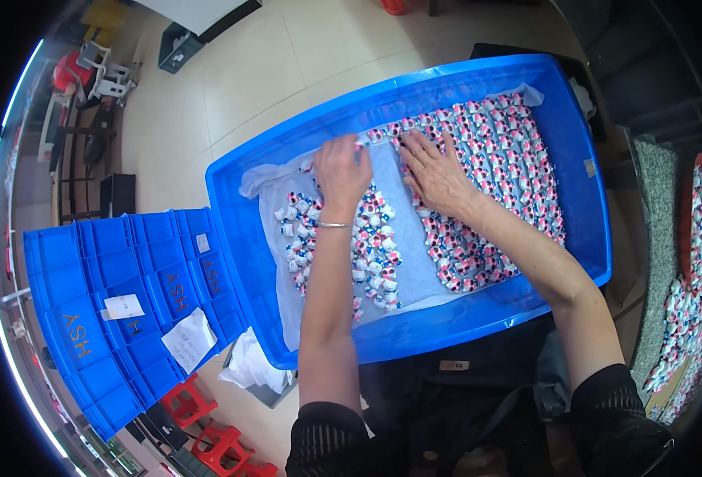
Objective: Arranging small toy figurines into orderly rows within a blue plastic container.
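Note:
A large blue plastic tub (287, 145) lined with thin white sheet (426, 274) holds many small figures in white, pink and blue. On its right side the figures (498, 183) stand packed in close rows. Left of a bare strip of liner, loose figures (375, 246) lie jumbled. My left hand (341, 176), with a bracelet at the wrist, is over the far end of the loose pile, its fingers curled together; what they hold is mostly hidden. Fingers spread, my right hand (438, 175) rests on the left edge of the rows.
Stacked blue crates (88, 318) with paper slips stand at the left. Red stools (219, 449) and a grey bin with white sheeting (255, 362) are below them. More small figures (689, 326) lie on a surface at the right. Beyond the tub is a tiled floor (247, 63).

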`<control>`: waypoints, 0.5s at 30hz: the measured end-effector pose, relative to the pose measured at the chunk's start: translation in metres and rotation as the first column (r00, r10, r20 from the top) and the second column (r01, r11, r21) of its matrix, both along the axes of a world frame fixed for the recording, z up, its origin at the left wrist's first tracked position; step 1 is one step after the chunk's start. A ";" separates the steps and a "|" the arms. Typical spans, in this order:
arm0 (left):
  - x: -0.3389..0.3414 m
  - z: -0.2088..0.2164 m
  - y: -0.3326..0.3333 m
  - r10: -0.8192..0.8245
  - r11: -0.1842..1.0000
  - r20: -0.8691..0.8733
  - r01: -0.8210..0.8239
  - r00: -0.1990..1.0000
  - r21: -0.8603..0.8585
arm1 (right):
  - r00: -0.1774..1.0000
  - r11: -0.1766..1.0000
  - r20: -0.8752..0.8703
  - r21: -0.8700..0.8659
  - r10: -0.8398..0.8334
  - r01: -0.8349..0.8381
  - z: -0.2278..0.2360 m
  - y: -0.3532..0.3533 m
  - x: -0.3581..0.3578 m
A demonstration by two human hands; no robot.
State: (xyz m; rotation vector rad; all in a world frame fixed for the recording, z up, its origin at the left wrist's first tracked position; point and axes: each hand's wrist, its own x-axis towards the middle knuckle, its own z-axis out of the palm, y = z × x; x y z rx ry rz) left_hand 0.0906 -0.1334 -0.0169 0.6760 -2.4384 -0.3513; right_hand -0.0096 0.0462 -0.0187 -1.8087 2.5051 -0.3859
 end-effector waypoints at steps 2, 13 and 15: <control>-0.008 -0.003 0.010 -0.127 0.984 0.062 0.118 0.990 0.131 | 1.000 1.000 0.007 -0.003 0.000 0.000 -0.002 -0.002 0.001; 0.001 -0.018 -0.004 -0.134 0.983 0.110 0.119 0.985 0.137 | 0.999 0.999 0.000 0.021 0.047 -0.047 -0.010 -0.014 0.010; 0.012 -0.009 -0.011 -0.119 0.983 0.067 0.108 0.991 0.150 | 0.999 0.999 -0.006 0.035 0.041 -0.041 -0.008 -0.010 0.011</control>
